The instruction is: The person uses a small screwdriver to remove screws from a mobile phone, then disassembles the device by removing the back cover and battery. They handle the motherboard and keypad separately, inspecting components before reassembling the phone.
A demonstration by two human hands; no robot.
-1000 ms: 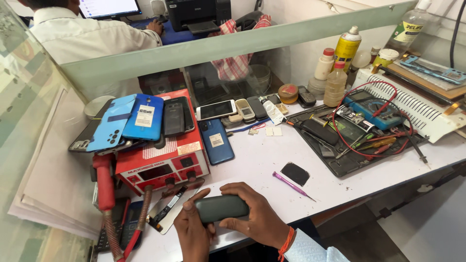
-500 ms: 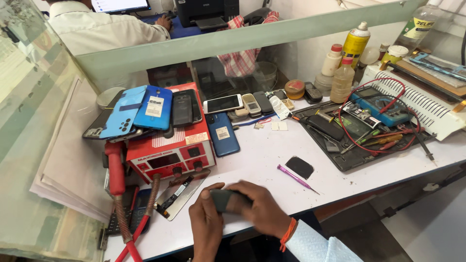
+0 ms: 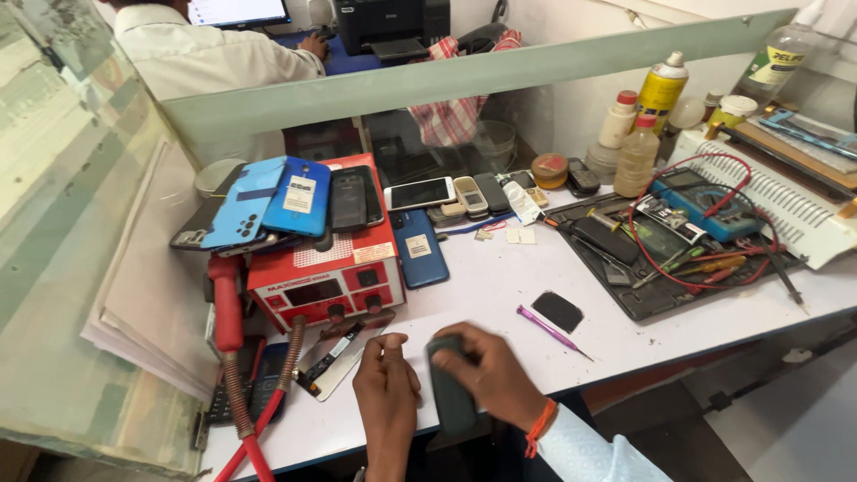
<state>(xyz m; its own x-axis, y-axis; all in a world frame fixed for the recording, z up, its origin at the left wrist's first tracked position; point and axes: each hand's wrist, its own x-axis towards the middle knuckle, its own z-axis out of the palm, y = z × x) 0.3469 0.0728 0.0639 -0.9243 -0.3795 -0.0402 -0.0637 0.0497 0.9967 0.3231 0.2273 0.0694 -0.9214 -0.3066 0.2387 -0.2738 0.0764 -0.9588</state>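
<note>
Dark phone (image 3: 449, 393): upper end covered by the fingers of the right hand (image 3: 491, 375); which face is turned up cannot be told. Left hand (image 3: 386, 393): wrist cut off by the bottom edge; contact with the phone unclear. Red soldering-station handle (image 3: 227, 303): its hose runs out of frame at the bottom edge. Keypad phones (image 3: 254, 384): partly hidden beneath that hose. Person in a white shirt (image 3: 214, 54) beyond the glass partition: head cut off by the top edge. Clear bottle (image 3: 781, 58), top right: cap cropped.
</note>
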